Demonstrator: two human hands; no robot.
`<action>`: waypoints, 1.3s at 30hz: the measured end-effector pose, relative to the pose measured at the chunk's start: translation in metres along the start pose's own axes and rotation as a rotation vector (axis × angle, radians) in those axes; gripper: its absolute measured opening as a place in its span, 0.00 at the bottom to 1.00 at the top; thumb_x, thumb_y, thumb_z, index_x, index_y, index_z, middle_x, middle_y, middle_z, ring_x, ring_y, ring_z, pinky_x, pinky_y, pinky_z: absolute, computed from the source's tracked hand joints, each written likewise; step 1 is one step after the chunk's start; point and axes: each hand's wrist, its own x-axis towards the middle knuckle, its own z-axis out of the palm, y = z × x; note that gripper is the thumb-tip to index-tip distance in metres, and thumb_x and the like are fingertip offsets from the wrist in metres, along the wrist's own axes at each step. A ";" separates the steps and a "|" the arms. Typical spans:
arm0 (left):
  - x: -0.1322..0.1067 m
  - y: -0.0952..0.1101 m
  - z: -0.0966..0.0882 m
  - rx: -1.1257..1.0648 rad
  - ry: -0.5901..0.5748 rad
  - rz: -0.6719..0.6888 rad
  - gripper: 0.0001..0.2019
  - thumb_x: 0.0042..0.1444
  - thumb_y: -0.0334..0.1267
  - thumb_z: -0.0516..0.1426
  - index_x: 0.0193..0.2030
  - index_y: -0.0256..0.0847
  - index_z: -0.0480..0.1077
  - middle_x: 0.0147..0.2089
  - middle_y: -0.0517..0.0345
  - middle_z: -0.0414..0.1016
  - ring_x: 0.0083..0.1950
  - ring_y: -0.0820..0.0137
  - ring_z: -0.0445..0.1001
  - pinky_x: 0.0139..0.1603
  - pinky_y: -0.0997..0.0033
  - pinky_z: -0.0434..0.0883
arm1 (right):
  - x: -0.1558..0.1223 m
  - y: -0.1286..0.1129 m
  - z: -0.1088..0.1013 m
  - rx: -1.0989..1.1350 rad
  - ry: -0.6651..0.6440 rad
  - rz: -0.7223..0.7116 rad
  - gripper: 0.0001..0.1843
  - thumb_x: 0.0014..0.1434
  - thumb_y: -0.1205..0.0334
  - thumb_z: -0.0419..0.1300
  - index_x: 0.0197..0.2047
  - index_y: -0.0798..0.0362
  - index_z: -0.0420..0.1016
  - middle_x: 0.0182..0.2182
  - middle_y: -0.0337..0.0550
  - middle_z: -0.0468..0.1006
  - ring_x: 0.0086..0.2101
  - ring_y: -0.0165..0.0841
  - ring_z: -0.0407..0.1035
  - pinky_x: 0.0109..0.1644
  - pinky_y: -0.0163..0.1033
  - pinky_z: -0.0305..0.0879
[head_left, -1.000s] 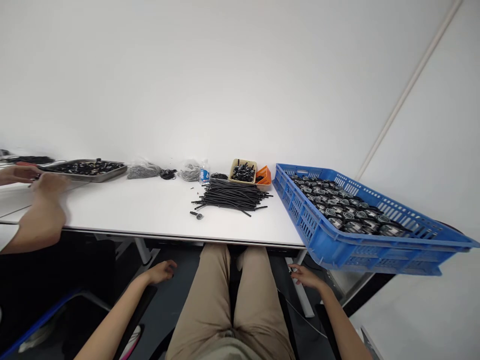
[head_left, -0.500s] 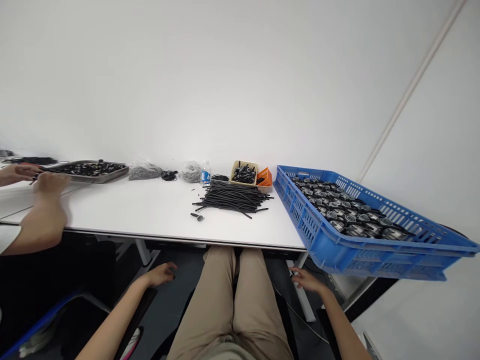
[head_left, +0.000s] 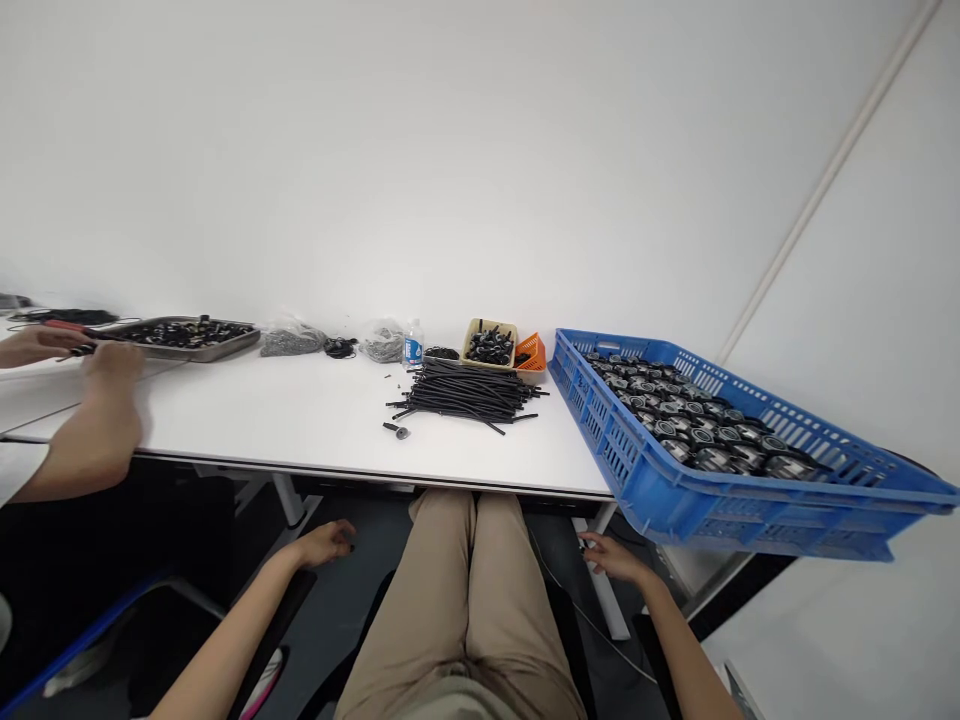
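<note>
Beyond the end of a dark armrest, my left hand [head_left: 328,543] hangs below table height with its fingers loosely bent and nothing seen in them. My right hand [head_left: 613,557] is held much the same way on the other side of my legs, fingers apart, below the table's front edge. Neither hand touches anything on the white table [head_left: 315,420]. A bundle of black tubes [head_left: 469,390] lies on the tabletop in front of me. Nearer the edge is a single small part [head_left: 397,430] with a dark stem and a round grey end.
A blue crate [head_left: 675,490] filled with black-and-silver round parts juts past the table's right front edge. Behind the tubes stand a yellow basket [head_left: 468,343], an orange basket [head_left: 535,349] and a bottle [head_left: 413,346]. At left, a co-worker's hands [head_left: 109,362] work beside a metal tray [head_left: 225,348].
My hands stay in nearly the same pose. The co-worker's hands and forearm at left have shifted slightly to the right. The objects on the table keep their places.
</note>
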 end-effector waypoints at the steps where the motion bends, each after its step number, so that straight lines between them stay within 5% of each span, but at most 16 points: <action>1: 0.000 0.000 0.000 -0.001 -0.001 0.001 0.26 0.41 0.43 0.56 0.50 0.38 0.66 0.34 0.58 0.75 0.36 0.63 0.76 0.38 0.68 0.70 | -0.001 -0.001 0.000 0.001 -0.001 0.001 0.29 0.57 0.64 0.58 0.62 0.57 0.68 0.34 0.43 0.75 0.30 0.30 0.71 0.39 0.37 0.67; 39: -0.003 0.005 -0.002 0.021 0.005 0.003 0.26 0.42 0.50 0.57 0.48 0.40 0.68 0.33 0.59 0.74 0.36 0.62 0.77 0.39 0.68 0.70 | -0.006 -0.007 0.001 0.014 0.016 0.018 0.28 0.56 0.63 0.59 0.61 0.56 0.70 0.35 0.44 0.75 0.29 0.31 0.70 0.38 0.37 0.66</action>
